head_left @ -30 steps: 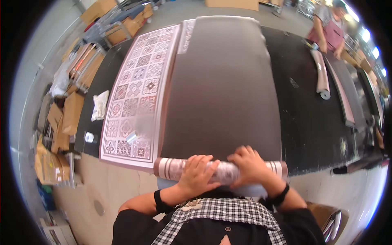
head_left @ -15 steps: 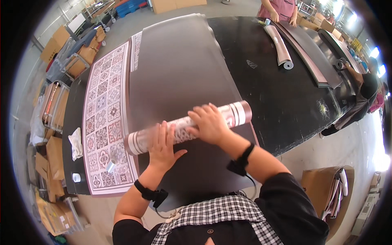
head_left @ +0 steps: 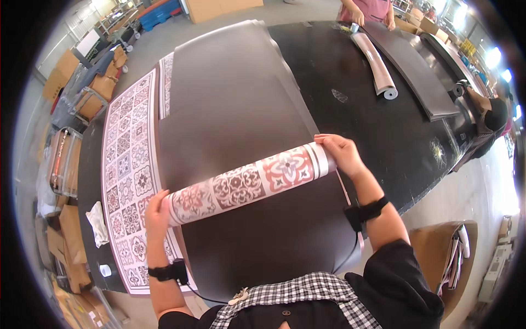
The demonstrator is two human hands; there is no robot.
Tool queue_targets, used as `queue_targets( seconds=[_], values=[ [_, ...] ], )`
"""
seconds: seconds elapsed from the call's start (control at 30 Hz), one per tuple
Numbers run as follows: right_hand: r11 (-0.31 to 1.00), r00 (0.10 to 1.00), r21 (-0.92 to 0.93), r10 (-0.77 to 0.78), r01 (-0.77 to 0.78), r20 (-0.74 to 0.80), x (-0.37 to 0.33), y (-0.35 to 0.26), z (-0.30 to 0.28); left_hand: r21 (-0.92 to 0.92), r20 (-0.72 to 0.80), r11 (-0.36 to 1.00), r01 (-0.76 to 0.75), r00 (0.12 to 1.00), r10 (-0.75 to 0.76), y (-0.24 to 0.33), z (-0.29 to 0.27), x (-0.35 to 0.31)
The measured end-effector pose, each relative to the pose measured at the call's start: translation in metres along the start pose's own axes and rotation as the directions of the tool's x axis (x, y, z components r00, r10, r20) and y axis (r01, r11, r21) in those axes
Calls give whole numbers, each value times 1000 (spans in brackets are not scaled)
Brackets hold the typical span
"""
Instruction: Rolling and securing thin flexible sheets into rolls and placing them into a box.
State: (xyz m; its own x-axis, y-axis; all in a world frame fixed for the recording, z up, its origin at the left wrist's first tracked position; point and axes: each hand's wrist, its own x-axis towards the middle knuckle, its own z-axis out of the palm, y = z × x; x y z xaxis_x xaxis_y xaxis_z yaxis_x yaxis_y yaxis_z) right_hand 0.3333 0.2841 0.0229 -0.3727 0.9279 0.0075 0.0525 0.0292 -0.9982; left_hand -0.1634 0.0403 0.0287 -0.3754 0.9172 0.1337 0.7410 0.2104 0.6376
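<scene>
Standing by the table (head_left: 359,129) here, and to me this is all about keeping the roll (head_left: 241,189) square. It lies crosswise on the dark sheet (head_left: 224,93), pattern side out, with dark surface both beyond it and on the near side. Left hand (head_left: 158,213) is closed on one end, right hand (head_left: 341,153) is curled over the other, so they're well apart and each has a rim to steer with. Good spots to grip imo, you can feel if one end creeps ahead. I'd push both ends evenly and keep the coils flush, otherwise it'll probably cone out to one side. Snug but not crushing, since pinching only the ends could leave the middle loose. Watch the left end too, it's right by the patterned mat (head_left: 126,181) and might drag it. Can't tell from here how tight the inner turns are
</scene>
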Motion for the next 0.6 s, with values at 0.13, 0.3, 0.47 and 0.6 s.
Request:
queue_targets(
  seconds=[0.13,0.3,0.47,0.6],
  values=[
    [870,984,483,16,-102,179,22,17,3,-877,173,401,266,952,-252,-13,19,-26],
    [787,979,592,73,-172,188,18,6,21,-977,195,62,205,972,-134,12,31,-36],
    [778,969,600,47,-187,241,16,18,21,-983,170,52,178,976,-133,4,37,-41],
    [798,973,569,88,-198,215,18,22,24,-983,172,43,179,977,-128,-2,32,-43]
  ],
)
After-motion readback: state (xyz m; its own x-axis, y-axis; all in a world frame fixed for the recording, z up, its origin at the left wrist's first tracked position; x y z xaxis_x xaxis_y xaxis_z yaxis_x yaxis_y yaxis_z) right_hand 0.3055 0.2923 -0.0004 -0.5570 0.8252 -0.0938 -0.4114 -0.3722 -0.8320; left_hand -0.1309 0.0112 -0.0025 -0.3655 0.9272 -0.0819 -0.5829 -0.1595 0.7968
